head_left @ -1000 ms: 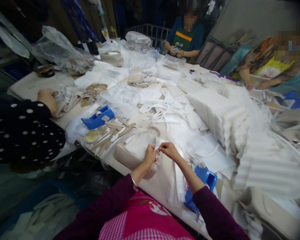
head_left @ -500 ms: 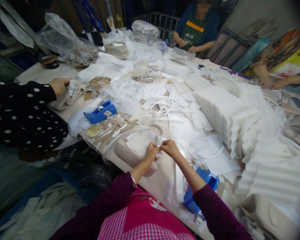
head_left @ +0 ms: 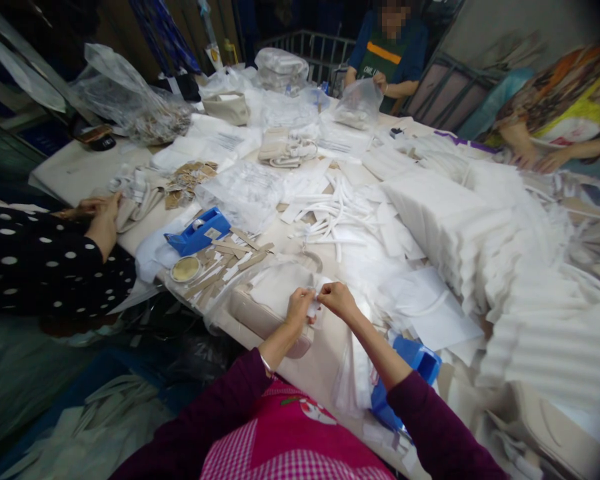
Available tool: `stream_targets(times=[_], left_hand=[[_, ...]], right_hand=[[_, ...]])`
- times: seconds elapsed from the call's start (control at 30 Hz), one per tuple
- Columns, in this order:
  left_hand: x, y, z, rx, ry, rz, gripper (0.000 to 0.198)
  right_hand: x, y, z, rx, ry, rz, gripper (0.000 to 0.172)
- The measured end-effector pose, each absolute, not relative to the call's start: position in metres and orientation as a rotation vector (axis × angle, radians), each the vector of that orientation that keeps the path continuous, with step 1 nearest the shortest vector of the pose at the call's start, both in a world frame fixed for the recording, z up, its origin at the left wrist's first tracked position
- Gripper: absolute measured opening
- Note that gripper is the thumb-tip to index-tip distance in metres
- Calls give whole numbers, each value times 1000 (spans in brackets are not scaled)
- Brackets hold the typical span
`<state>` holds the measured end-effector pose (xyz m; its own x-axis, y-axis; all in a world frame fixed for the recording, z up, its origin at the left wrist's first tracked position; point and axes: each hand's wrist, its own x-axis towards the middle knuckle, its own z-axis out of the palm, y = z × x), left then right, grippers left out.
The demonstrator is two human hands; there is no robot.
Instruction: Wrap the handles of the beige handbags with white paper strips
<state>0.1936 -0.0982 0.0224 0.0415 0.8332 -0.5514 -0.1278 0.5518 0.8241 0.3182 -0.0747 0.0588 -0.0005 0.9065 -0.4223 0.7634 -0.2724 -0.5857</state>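
My left hand (head_left: 300, 308) and right hand (head_left: 336, 298) pinch a small white strip (head_left: 314, 305) between them, tight, so it stays flat. It sits over a cream bag (head_left: 267, 307) at the desk (head_left: 75, 175) near edge.

sleeves: dark purple, long, on both arms | apron (head_left: 290, 433): pink with white checks, small picture on front | left wrist: thin shiny bangle (head_left: 265, 364) | hands: bare

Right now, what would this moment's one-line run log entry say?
left hand: pinching small white piece | right hand: pinching same piece | under hands: beige bag | near: blue tape dispenser
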Motion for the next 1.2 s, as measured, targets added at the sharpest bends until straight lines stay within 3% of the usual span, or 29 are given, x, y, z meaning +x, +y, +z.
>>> stream_targets(times=[0.23,0.33,0.53,1.0,1.2], left_hand=[[194,-101,23,718,1304,869,39],[193,-102,24,724,1288,879,40],[194,-102,25,726,1285,872,40],[192,-102,19,805,1307,855,37],[192,-103,18,779,1346,838,36]], right_hand=[[333,-81,46,-2081,-1673,1138,20],[342,-84,36,-1954,-1598,1262,5],[341,-87,16,-1825,-1451,1333,30],[306,-106,11,-1800,-952,1223,36],[290,-113,15,-1418,-367,1607,27]])
